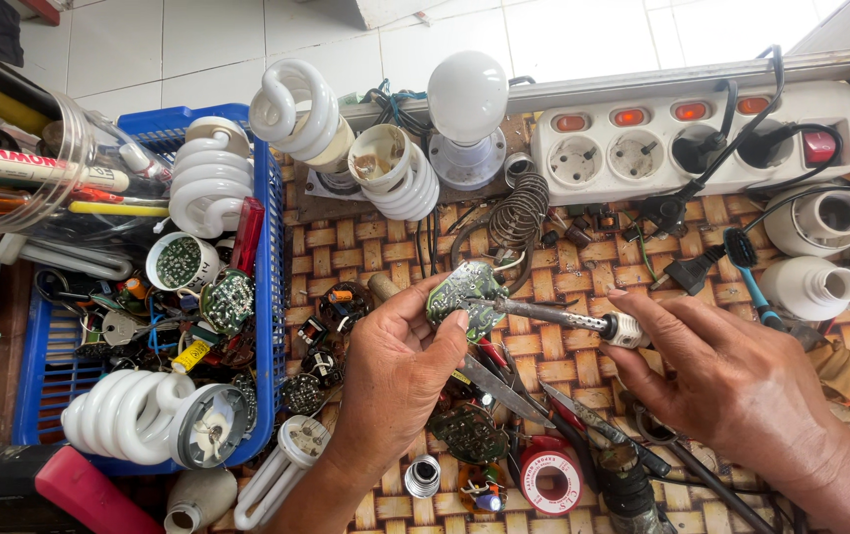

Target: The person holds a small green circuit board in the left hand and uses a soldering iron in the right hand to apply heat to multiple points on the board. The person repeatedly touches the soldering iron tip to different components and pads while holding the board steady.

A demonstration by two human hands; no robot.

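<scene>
2 bare hands (400, 371), forearms uncovered, no rings, gloves or sleeves.

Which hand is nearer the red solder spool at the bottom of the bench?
Left. The left hand holds the round circuit board, its wrist just left of the red solder spool. The right hand, gripping the soldering iron, sits farther off, up and right.

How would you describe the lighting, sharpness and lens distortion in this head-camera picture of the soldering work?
Head view: bright, even daylight with soft shadows; the white floor tiles are nearly washed out. The left hand, the round circuit board and the soldering iron in the right hand are sharp. The wide lens bows the power strip and the blue basket.
</scene>
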